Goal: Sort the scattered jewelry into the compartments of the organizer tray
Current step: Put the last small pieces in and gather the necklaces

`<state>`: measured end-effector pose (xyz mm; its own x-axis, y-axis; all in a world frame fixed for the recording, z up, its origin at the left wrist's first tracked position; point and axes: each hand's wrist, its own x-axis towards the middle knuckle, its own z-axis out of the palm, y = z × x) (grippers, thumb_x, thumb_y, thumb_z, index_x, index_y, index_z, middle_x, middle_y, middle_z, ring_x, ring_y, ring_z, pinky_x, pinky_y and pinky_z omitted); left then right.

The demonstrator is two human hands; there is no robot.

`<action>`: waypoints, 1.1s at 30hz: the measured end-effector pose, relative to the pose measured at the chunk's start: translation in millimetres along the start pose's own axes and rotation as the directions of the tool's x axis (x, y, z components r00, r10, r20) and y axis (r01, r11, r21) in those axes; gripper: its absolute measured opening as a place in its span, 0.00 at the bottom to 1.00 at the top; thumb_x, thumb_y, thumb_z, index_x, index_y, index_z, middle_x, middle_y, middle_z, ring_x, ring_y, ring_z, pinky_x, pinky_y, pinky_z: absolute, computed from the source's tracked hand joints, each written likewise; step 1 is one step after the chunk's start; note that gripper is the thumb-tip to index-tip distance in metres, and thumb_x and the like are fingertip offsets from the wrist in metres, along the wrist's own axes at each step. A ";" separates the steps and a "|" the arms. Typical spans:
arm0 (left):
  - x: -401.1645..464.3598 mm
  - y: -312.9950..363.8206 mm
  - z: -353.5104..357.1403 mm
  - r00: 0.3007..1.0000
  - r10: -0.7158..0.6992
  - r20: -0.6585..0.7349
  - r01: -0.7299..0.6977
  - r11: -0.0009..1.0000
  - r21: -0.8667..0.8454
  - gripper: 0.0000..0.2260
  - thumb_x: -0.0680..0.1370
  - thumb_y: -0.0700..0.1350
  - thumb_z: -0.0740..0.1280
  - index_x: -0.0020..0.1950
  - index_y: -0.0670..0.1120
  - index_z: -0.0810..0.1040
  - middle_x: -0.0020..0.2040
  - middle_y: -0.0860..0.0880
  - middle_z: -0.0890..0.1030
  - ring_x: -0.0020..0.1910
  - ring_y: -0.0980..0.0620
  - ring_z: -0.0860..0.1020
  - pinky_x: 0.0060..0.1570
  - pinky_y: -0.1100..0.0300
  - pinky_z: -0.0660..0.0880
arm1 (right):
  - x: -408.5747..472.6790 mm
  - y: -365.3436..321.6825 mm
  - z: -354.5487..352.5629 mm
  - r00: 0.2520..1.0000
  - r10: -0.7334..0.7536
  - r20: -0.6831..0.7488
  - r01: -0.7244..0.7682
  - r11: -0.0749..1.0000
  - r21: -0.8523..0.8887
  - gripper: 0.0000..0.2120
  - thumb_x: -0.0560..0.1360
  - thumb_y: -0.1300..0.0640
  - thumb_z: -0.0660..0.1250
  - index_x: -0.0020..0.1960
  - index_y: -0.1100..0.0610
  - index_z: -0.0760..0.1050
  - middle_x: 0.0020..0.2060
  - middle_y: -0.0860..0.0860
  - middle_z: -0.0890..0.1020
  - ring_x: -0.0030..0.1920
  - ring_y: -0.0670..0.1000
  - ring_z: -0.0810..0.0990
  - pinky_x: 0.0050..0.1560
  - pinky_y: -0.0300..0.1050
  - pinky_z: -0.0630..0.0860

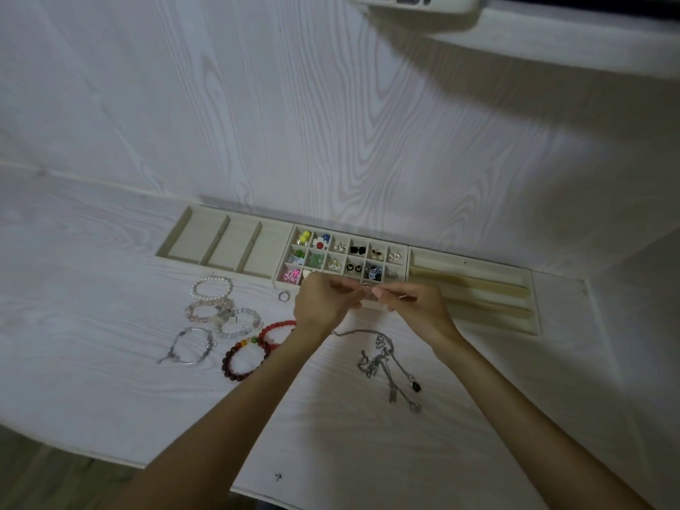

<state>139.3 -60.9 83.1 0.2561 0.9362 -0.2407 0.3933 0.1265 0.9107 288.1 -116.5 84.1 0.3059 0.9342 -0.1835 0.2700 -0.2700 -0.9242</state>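
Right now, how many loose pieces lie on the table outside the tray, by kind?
Beaded bracelets: 5
Silver chain bracelet: 1
Small ring: 1
Tangled necklace pile: 1; separate chains cannot be told
Total: 8

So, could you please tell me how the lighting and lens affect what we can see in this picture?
Head view: dim, bluish light; a broad shadow crosses the white wood-grain wall; wide-angle distortion bends the pale wooden organizer tray; the left hand and right hand pinch something too small to identify.

Pale matt wood organizer tray [474, 265] upper centre; white wood-grain table [110, 380]; glossy beaded bracelets [241, 357], shiny metal chains [386, 358] lower centre
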 end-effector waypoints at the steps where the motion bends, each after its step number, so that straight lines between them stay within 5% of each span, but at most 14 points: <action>1: 0.2 1.3 1.1 1.000 0.025 0.009 -0.025 0.999 0.020 0.02 0.71 0.46 0.75 0.39 0.52 0.84 0.36 0.51 0.85 0.34 0.54 0.83 0.46 0.49 0.81 | 0.3 0.4 -2.5 1.000 -0.016 -0.007 0.015 1.000 -0.021 0.05 0.73 0.58 0.71 0.48 0.54 0.83 0.38 0.41 0.83 0.37 0.34 0.79 0.39 0.25 0.72; 7: 10.6 10.8 7.7 0.993 0.094 0.077 -0.107 0.977 0.184 0.07 0.73 0.49 0.73 0.49 0.49 0.85 0.37 0.53 0.85 0.35 0.60 0.82 0.45 0.55 0.81 | 13.0 2.0 -19.6 0.988 -0.152 -0.037 0.131 0.935 -0.329 0.04 0.73 0.54 0.70 0.47 0.52 0.84 0.41 0.44 0.85 0.41 0.43 0.81 0.43 0.37 0.75; 10: 19.4 3.0 -5.2 0.992 0.055 0.116 -0.085 0.958 0.274 0.10 0.73 0.48 0.72 0.54 0.49 0.82 0.43 0.53 0.85 0.37 0.61 0.82 0.47 0.54 0.80 | 29.6 -0.7 -35.2 0.976 -0.213 -0.034 0.150 0.782 -0.605 0.07 0.74 0.52 0.69 0.48 0.52 0.84 0.42 0.47 0.85 0.39 0.44 0.80 0.39 0.39 0.72; 13: 23.1 -13.1 -28.0 0.995 0.013 0.097 -0.051 0.913 0.405 0.08 0.74 0.47 0.72 0.53 0.51 0.83 0.46 0.54 0.84 0.42 0.60 0.80 0.49 0.57 0.78 | 47.8 6.4 -40.0 0.989 -0.114 0.089 0.143 0.661 -0.737 0.06 0.74 0.55 0.70 0.47 0.54 0.84 0.42 0.50 0.85 0.42 0.48 0.82 0.39 0.39 0.73; 16: 25.4 -31.4 -46.5 0.994 -0.071 0.080 0.023 0.870 0.493 0.08 0.73 0.49 0.72 0.51 0.52 0.83 0.43 0.56 0.84 0.45 0.57 0.81 0.50 0.56 0.77 | 59.5 15.3 -34.1 0.987 -0.012 0.162 0.139 0.580 -0.803 0.06 0.74 0.55 0.70 0.47 0.56 0.84 0.44 0.53 0.86 0.44 0.52 0.83 0.45 0.45 0.78; 20: 28.4 -49.5 -63.0 0.995 -0.096 0.008 0.075 0.827 0.557 0.07 0.73 0.46 0.72 0.51 0.51 0.84 0.52 0.52 0.84 0.50 0.53 0.81 0.52 0.56 0.78 | 70.4 13.3 -22.7 0.978 0.056 0.198 0.144 0.505 -0.851 0.06 0.72 0.54 0.72 0.45 0.57 0.84 0.44 0.53 0.85 0.45 0.54 0.82 0.48 0.49 0.79; 26: 33.6 -67.3 -77.9 0.977 -0.197 -0.078 0.202 0.762 0.616 0.09 0.74 0.46 0.71 0.53 0.53 0.83 0.53 0.52 0.83 0.51 0.50 0.80 0.49 0.58 0.76 | 80.0 7.4 -11.2 0.956 0.189 0.225 0.148 0.351 -0.925 0.07 0.73 0.56 0.70 0.48 0.59 0.79 0.49 0.54 0.82 0.50 0.55 0.80 0.45 0.45 0.76; 33: 35.7 -73.9 -72.0 0.974 -0.223 -0.042 0.204 0.783 0.587 0.08 0.74 0.44 0.70 0.52 0.51 0.84 0.52 0.50 0.84 0.51 0.49 0.81 0.51 0.56 0.77 | 90.9 -3.9 -13.7 0.919 0.305 0.250 0.141 0.338 -0.931 0.16 0.72 0.52 0.72 0.55 0.59 0.78 0.54 0.55 0.81 0.54 0.55 0.79 0.55 0.50 0.77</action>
<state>55.8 -13.3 31.4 0.1251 0.8972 -0.4236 0.8789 0.0979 0.4668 327.4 -33.7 75.6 0.1351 0.8342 -0.5346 0.9839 -0.1765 -0.0267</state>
